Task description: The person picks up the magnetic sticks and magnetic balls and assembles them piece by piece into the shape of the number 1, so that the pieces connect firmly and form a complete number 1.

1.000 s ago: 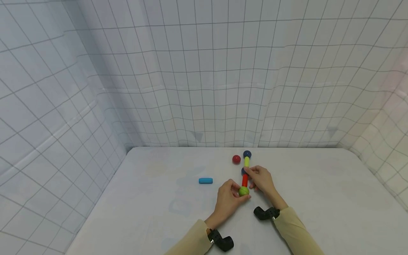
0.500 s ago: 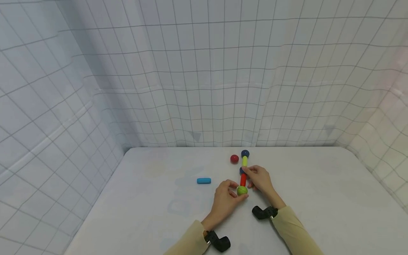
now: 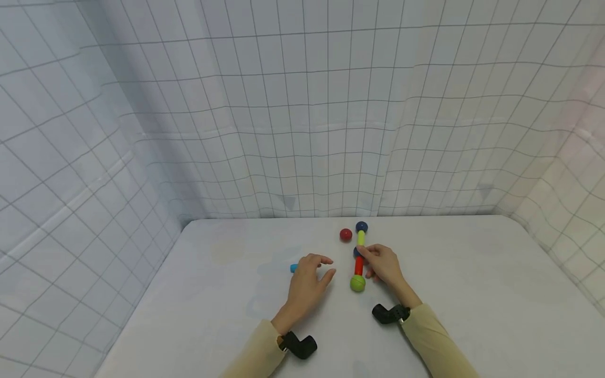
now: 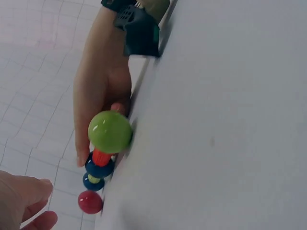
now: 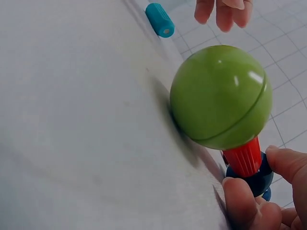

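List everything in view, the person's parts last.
Yellow rod: 1, yellow, toward back
Blue balls: 2, dark blue, yellow rod's ends
Red rod: 1, red, touching near blue ball
Green ball: 1, green, red rod's near end
Red ball: 1, red, left of far blue ball
Blue rod: 1, light blue, left of red rod
Table: 1, white, underneath
Gridded cloth: count unclear, white, around table
Left hand: 1, by blue rod
Right hand: 1, pinching near blue ball
Sleeves: 2, beige, forearms
Wrist cameras: 2, black, wrists
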